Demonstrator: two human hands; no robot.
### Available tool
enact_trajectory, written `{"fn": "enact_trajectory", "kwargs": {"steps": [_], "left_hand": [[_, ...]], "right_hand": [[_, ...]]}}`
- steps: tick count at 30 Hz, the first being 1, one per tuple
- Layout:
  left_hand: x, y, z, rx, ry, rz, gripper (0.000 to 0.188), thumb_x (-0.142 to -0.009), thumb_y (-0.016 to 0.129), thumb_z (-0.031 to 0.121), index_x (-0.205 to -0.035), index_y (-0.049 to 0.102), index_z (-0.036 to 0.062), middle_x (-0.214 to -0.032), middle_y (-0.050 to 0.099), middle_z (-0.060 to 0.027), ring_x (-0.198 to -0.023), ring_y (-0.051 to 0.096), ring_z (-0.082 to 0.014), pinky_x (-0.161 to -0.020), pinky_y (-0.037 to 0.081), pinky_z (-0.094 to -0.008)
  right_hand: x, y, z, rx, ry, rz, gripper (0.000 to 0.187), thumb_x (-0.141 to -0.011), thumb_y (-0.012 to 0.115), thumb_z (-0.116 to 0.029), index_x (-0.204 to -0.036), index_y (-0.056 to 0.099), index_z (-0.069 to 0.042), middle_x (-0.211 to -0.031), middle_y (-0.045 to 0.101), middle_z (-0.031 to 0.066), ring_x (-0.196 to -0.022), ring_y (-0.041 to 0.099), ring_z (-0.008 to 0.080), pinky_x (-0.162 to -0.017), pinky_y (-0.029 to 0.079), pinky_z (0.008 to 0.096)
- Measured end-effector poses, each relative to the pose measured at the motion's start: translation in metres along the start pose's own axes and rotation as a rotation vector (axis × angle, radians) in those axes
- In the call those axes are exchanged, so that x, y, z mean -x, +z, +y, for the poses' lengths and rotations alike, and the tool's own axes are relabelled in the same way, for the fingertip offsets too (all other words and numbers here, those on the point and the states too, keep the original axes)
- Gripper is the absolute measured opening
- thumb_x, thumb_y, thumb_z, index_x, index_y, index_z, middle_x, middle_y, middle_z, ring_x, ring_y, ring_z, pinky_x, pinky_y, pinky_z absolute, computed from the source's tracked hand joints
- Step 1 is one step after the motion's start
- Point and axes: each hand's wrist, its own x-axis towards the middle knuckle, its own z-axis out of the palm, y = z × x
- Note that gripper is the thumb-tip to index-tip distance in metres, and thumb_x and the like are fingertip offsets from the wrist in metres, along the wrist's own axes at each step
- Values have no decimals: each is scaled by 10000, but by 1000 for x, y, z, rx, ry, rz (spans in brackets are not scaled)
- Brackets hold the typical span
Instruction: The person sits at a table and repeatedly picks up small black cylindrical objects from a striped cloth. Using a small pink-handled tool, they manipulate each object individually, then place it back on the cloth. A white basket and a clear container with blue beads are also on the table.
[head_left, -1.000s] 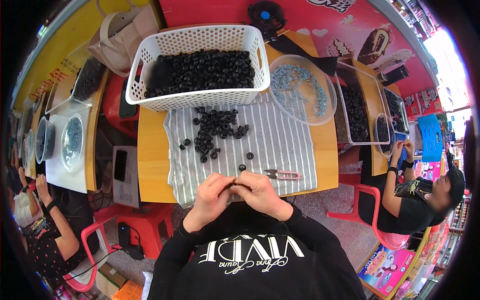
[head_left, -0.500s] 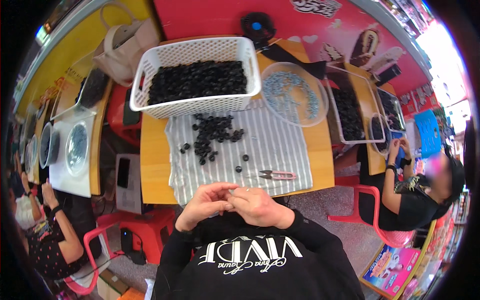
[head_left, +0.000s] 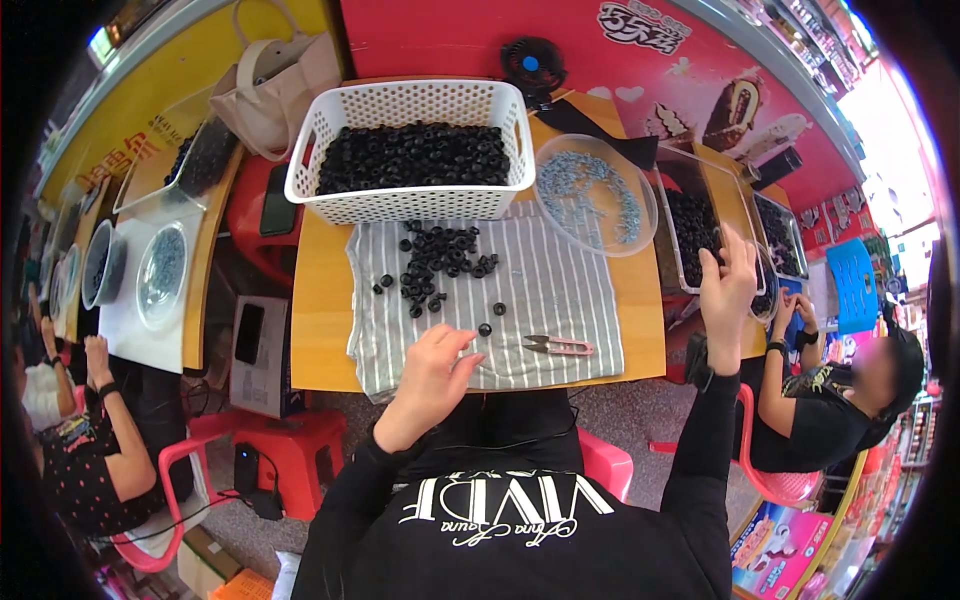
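Note:
My left hand (head_left: 435, 372) is above the front edge of a grey striped cloth (head_left: 570, 290), thumb and fingers apart. Its fingertips are close to a small black ring-shaped piece (head_left: 485, 329), and another black ring (head_left: 499, 309) lies just beyond. My right hand (head_left: 730, 290) is raised past the table's right side, fingers stretched out and nothing visible in it. A pile of black ring-shaped pieces (head_left: 440, 255) lies on the cloth behind my left hand. Nearer the front edge rest thread snips (head_left: 557, 345) with a pink handle and dark blades.
A white perforated basket (head_left: 410, 207) full of black pieces stands at the back. Beside it are a round clear tub (head_left: 648, 215) with light blue bits and a small black fan (head_left: 532, 65). People sit at tables on both sides; a red stool (head_left: 285, 455) is at left.
My hands were together at the table's front edge and have parted. The left moved forward over the cloth; the right swung out to the right. The view has shifted slightly.

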Motion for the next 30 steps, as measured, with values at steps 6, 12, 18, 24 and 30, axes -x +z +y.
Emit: {"fn": "enact_trajectory", "kwargs": {"steps": [6,12,18,24,30], "left_hand": [[-16,22,9,-270,31,86,269,-771,696,12,-1028,631,-33,-907,540,-154,-860,558,-337,-715,471,-404],[-11,24,-4,-397,18,52,279,-750,684,-11,-1023,633,-32,-910,523,-148,-890,548,-328,-721,474,-413],[-13,9,1,-311,26,160,307,-784,646,-30,-1091,632,-27,-945,560,-160,-892,569,-330,-731,478,-390],[1,6,-3,986,-436,-42,348,-913,623,17,-1257,592,-27,-1068,663,-91,-919,633,-160,-749,501,-281],[9,9,-28,1486,-509,-49,293,-885,665,3,-1176,643,-25,-1041,694,-115,-904,666,-163,-763,529,-264]], "right_hand": [[48,60,-61,-539,-65,-356,256,-794,693,-3,-1046,649,2,-913,596,124,-780,620,230,-628,487,307],[82,101,-126,-478,-355,-640,186,-761,678,-23,-942,637,-15,-901,578,153,-827,608,334,-691,499,431],[95,125,-130,-421,-505,-678,114,-774,652,6,-869,591,-2,-865,562,156,-824,596,369,-682,492,435],[103,85,-151,-950,-283,-732,198,-758,697,37,-938,629,-9,-884,597,126,-787,630,315,-625,495,370],[78,78,-155,-871,-149,-731,213,-733,732,34,-927,669,-25,-872,593,100,-722,607,246,-553,484,311]]}}
